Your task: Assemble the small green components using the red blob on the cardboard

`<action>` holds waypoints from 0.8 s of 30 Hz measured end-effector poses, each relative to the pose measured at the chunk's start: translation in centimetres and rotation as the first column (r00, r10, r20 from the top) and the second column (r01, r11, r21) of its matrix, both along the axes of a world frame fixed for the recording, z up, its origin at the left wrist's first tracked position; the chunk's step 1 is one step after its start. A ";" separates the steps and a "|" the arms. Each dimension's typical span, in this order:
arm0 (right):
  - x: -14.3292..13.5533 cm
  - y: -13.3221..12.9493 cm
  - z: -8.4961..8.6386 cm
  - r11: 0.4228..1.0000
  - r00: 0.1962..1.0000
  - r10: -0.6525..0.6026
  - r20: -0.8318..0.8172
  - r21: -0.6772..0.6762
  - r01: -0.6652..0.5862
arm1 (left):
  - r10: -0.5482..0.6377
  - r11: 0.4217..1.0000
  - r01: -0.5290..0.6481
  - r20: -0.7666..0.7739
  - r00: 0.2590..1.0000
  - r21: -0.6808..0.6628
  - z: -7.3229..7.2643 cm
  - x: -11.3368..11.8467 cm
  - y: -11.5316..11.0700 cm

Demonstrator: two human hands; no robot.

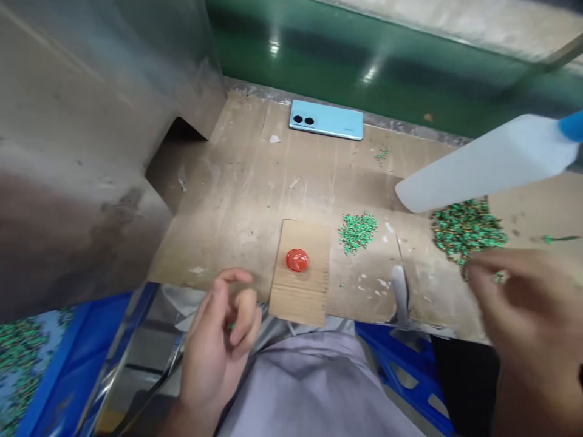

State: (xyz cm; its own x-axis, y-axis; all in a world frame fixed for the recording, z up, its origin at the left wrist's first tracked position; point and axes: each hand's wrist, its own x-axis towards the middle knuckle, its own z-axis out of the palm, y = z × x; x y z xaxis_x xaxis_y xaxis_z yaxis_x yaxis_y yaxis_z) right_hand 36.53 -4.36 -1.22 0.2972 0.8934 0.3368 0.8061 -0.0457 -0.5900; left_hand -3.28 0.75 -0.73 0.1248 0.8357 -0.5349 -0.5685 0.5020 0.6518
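Observation:
My left hand (223, 334) hovers at the table's front edge, left of a piece of cardboard (298, 303). Its fingers are curled in, and a speck of green shows among them, too small to name. On the cardboard lies a round red cap-like piece (297, 260) with a glossy inside. My right hand (528, 303), blurred by motion, is at the near edge of a large pile of small green and brass-coloured parts (467, 227). Its thumb and forefinger look pinched together; what they hold cannot be made out. A smaller heap of green parts (357, 232) lies right of the cardboard.
A white bottle with a blue cap (483, 161) leans over the large pile. At the back lies a light blue phone (327, 119). A metal housing (91, 133) bounds the left side. Below left stands a blue bin (98, 340) with more green parts.

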 end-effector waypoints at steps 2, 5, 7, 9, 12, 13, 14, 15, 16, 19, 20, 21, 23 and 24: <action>-5.5 0.0 -0.2 0.924 0.926 0.379 0.000 -0.047 -0.378 | -0.009 1.000 0.011 0.061 0.998 -0.027 0.4 0.4 0.3; -10.1 1.2 -0.8 0.798 0.802 0.597 -0.009 -0.095 -0.595 | -0.017 0.998 0.026 0.157 0.987 -0.059 0.9 0.6 0.3; -10.8 1.9 -1.4 0.795 0.802 0.597 -0.014 -0.125 -0.594 | -0.012 0.997 0.026 0.174 0.985 -0.077 0.9 0.7 0.1; -10.7 2.2 -2.0 0.800 0.809 0.588 -0.002 -0.141 -0.583 | -0.007 0.998 0.017 0.151 0.989 -0.064 0.5 0.8 -0.1; -10.4 2.2 -2.9 0.803 0.804 0.591 0.071 -0.145 -0.578 | -0.043 0.999 0.039 0.178 0.983 0.025 -0.2 0.8 -0.3; -10.4 2.3 -3.1 0.803 0.799 0.593 0.100 -0.141 -0.578 | -0.067 0.997 0.056 0.213 0.975 0.058 -0.4 0.7 -0.4; -10.4 2.3 -3.3 0.806 0.798 0.591 0.119 -0.133 -0.577 | -0.095 0.993 0.075 0.249 0.964 0.090 -0.5 0.6 -0.4; -10.5 2.3 -3.4 0.809 0.800 0.588 0.120 -0.118 -0.577 | -0.124 0.989 0.094 0.279 0.952 0.117 -0.6 0.5 -0.5; -10.6 2.2 -3.5 0.812 0.806 0.583 0.098 -0.099 -0.575 | -0.150 0.984 0.113 0.300 0.942 0.139 -0.6 0.4 -0.5; -11.2 1.7 -3.3 0.860 0.863 0.501 -0.064 -0.071 -0.504 | -0.210 0.973 0.164 0.328 0.921 0.164 -0.7 0.1 -0.5; -11.6 1.4 -3.2 0.883 0.878 0.453 -0.151 -0.059 -0.466 | -0.220 0.972 0.177 0.328 0.919 0.156 -0.7 0.1 -0.5; -12.1 1.1 -3.0 0.903 0.881 0.405 -0.243 -0.043 -0.427 | -0.231 0.970 0.192 0.323 0.918 0.150 -0.8 0.1 -0.5; -13.3 0.8 -2.4 0.918 0.824 0.355 -0.441 0.000 -0.396 | -0.259 0.963 0.225 0.284 0.923 0.146 -0.9 0.3 -0.5; -13.9 0.7 -2.1 0.913 0.780 0.358 -0.514 0.019 -0.407 | -0.274 0.959 0.243 0.248 0.929 0.149 -1.0 0.4 -0.6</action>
State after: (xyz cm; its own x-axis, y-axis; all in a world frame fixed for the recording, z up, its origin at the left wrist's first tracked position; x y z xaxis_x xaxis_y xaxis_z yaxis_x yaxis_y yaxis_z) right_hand 22.63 -3.68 -3.34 0.0282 0.9878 0.1530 0.3661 0.1322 -0.9211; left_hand -2.88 0.19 -1.70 0.4680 0.8087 -0.3563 -0.5879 0.5860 0.5576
